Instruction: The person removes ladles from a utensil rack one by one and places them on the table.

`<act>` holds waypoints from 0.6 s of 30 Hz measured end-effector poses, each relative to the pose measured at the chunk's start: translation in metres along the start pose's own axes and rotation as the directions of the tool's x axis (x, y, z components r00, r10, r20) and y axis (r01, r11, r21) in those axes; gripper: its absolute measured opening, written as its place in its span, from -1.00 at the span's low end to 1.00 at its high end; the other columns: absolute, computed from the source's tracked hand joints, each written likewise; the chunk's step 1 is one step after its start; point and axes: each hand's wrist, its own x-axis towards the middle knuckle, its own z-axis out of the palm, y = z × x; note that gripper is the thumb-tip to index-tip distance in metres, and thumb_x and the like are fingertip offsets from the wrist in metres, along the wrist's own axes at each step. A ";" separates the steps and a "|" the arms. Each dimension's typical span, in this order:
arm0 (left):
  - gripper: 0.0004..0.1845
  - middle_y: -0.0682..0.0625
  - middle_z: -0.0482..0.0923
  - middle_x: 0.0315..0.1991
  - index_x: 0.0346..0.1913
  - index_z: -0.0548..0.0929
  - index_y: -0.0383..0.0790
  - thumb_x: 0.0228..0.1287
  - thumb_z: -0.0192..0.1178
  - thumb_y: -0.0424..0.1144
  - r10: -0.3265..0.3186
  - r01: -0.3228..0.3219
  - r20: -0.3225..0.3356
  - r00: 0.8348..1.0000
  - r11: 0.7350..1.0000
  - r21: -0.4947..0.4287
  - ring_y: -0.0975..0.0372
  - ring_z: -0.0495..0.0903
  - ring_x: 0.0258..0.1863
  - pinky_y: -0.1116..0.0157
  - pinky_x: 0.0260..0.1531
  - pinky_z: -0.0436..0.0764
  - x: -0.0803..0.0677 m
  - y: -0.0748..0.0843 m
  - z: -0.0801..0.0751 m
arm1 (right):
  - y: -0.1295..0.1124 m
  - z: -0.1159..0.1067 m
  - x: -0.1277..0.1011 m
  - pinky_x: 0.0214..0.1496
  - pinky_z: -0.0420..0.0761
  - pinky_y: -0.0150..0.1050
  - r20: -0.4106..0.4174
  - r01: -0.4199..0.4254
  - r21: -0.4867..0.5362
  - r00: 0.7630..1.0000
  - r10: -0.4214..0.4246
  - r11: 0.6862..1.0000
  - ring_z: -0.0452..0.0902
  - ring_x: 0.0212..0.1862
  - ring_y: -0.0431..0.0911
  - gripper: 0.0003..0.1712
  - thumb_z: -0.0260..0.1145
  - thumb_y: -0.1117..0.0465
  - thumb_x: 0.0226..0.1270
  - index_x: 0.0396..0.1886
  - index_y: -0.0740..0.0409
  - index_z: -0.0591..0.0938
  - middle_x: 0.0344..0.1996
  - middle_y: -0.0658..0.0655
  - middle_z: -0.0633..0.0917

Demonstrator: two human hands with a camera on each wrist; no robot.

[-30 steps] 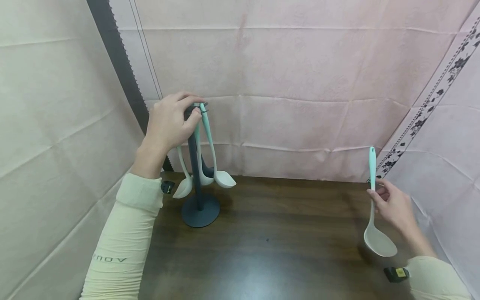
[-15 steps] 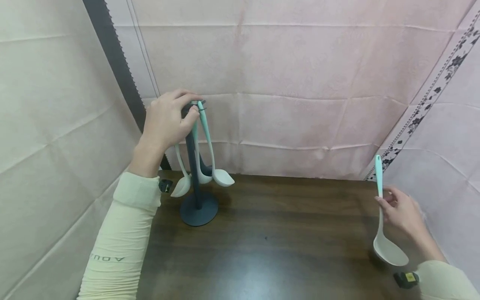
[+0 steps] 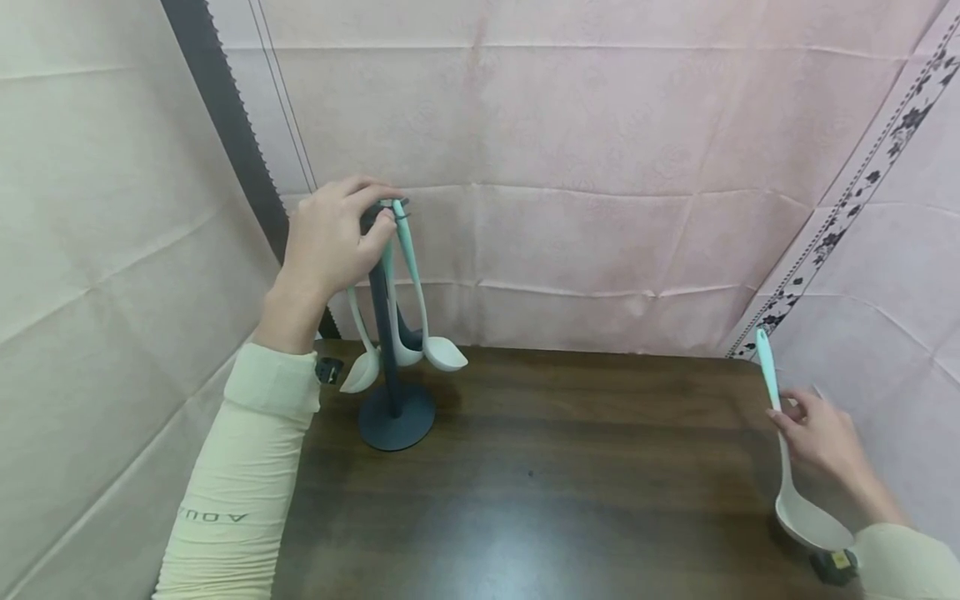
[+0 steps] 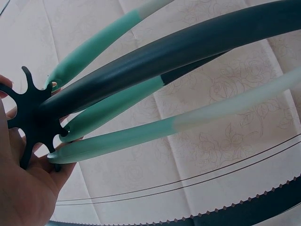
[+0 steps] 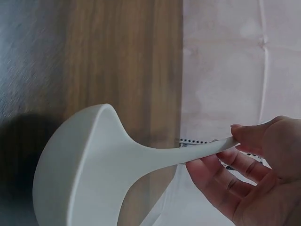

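Observation:
In the head view, my left hand (image 3: 327, 237) holds the hooked top of a dark utensil stand (image 3: 396, 418) at the left. Its dark hook ring (image 4: 34, 113) sits in the palm in the left wrist view. Several mint-handled utensils hang there, among them a pale ladle (image 3: 362, 372) on the left and a pale spoon-like one (image 3: 445, 354) on the right. Far right, my right hand (image 3: 821, 433) pinches another pale ladle (image 3: 806, 517) by its handle, mint end up. The right wrist view shows thumb and fingers on the shaft, with the bowl (image 5: 89, 174) over the table.
The brown wooden table (image 3: 570, 433) has a dark speck near its middle. A pale cloth (image 3: 585, 167) hangs behind it, and more cloth stands at the left (image 3: 112, 250) and right (image 3: 885, 333). The right hand is close to the right cloth.
The right hand has moved right and nearer to me with the ladle, whose handle now leans more to the left. The left hand stays on the stand's top; the view has shifted slightly.

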 end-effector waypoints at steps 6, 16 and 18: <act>-0.50 0.03 0.64 0.30 0.29 0.74 0.07 0.51 -0.06 0.03 -0.004 0.004 0.004 1.000 1.000 0.001 -0.04 0.58 0.26 -0.16 0.13 0.53 0.000 0.000 0.000 | 0.012 -0.001 -0.008 -0.54 0.54 -0.25 0.078 -0.009 -0.001 0.997 0.009 1.000 0.60 -0.62 -0.11 -0.61 0.24 0.24 0.61 0.21 0.48 0.49 -0.34 0.35 0.78; -0.52 0.02 0.66 0.27 0.27 0.76 0.05 0.50 -0.05 0.00 0.011 -0.011 -0.016 1.000 1.000 0.007 -0.04 0.60 0.21 -0.13 0.04 0.55 0.001 0.000 -0.001 | 0.029 -0.010 -0.011 -0.38 0.55 0.03 0.155 0.019 -0.091 0.988 -0.005 0.996 0.61 -0.43 0.05 -0.61 0.33 0.24 0.51 0.09 0.49 0.53 -0.46 0.16 0.73; -0.52 0.02 0.66 0.27 0.27 0.76 0.05 0.50 -0.05 0.00 0.011 -0.011 -0.015 1.000 1.000 0.006 -0.04 0.60 0.21 -0.13 0.04 0.55 0.001 0.000 -0.002 | 0.031 -0.010 -0.011 -0.35 0.58 0.11 0.183 0.016 -0.104 0.983 0.004 0.994 0.63 -0.37 0.13 -0.61 0.34 0.24 0.49 0.08 0.49 0.53 -0.44 0.18 0.71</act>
